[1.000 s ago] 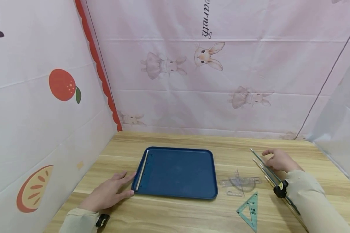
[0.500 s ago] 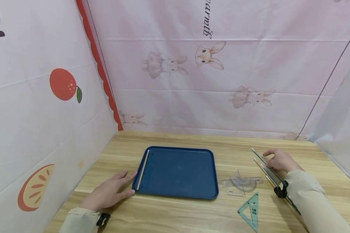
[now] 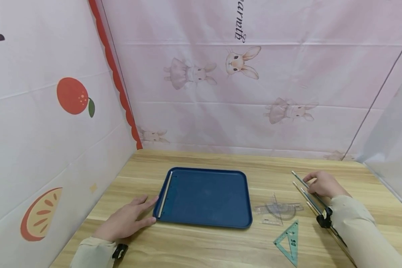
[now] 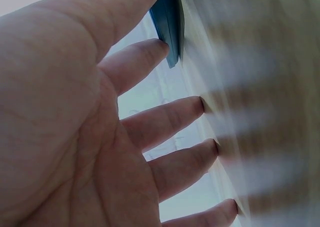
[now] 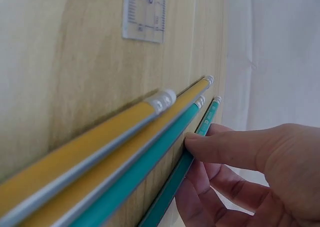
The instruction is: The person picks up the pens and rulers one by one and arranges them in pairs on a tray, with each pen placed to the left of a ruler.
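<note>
My left hand (image 3: 127, 219), fingers spread, has its thumb and index finger touching the left edge of a blue tray (image 3: 211, 201). Its other fingertips (image 4: 197, 105) rest on the table. Inside the tray, along that edge, lie a pale pencil (image 3: 165, 193) and a see-through strip with small dark holes. On the right, my right hand (image 3: 323, 184) pinches a green pencil (image 5: 181, 172) between thumb and fingers, near its eraser end. Beside it lie another green pencil (image 5: 156, 152) and two yellow pencils (image 5: 95, 139), side by side and partly under the forearm in the head view.
Between tray and pencils lie a clear protractor and rulers (image 3: 281, 211), overlapping. A green set square (image 3: 293, 240) is nearer the front. Printed cloth walls (image 3: 201, 126) stand behind and at both sides of the wooden table (image 3: 194, 249).
My right thumb and fingers have closed on the green pencil, which they hovered over before. The left hand stays at the tray edge. The whole head view has shifted slightly.
</note>
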Demonstrator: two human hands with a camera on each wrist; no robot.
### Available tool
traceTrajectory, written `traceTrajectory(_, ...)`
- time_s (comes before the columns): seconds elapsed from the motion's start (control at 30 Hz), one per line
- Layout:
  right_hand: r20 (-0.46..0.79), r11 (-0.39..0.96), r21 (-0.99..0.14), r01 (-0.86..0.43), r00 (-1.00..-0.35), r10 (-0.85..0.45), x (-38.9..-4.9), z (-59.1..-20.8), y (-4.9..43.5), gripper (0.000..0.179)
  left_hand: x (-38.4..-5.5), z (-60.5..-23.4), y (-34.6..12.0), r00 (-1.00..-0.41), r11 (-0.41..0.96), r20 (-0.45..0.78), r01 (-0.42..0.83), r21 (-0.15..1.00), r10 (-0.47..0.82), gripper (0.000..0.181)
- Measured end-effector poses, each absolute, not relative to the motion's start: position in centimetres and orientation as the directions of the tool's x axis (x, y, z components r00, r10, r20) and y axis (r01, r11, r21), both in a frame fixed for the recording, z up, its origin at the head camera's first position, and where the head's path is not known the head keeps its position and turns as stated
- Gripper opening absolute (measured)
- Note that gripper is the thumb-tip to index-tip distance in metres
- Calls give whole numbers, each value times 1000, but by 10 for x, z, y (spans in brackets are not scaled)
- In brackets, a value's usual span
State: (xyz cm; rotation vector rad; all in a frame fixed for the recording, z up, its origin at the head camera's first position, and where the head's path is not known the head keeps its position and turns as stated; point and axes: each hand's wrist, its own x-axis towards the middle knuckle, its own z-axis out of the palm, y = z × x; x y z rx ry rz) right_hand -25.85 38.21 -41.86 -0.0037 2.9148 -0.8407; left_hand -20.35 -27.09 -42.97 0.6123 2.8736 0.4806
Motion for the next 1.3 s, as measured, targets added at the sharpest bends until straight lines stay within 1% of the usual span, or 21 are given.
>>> traceTrajectory(0.07, -112, 842, -538, 37, -993, -28, -258, -419, 381, 37, -203, -430, -271, -904, 866, -94, 365, 342, 418, 77)
traceTrajectory(0.3, -68, 864, -503, -27, -995, -71, -257, -419, 382, 31, -202, -429, -270, -912, 870, -96, 343, 353, 399, 76)
traceTrajectory(0.5, -63, 878, -477, -20, -996, -57, -258, -419, 386, 29, -202, -429, -269, -906, 866, -85, 365, 341, 415, 76)
traceTrajectory(0.77, -61, 895, -445, -15, -997, -47, -257, -417, 387, 29, -202, -429, -269, -907, 867, -88, 361, 343, 412, 76)
traceTrajectory(0.97, -67, 886, -463, -11, -997, -48, -256, -419, 387, 31, -201, -429, -269, -906, 866, -87, 364, 343, 415, 76)
traceTrajectory(1.3, -110, 842, -538, 38, -994, -26, -254, -420, 393, 45, -202, -430, -271, -904, 864, -80, 372, 339, 420, 76)
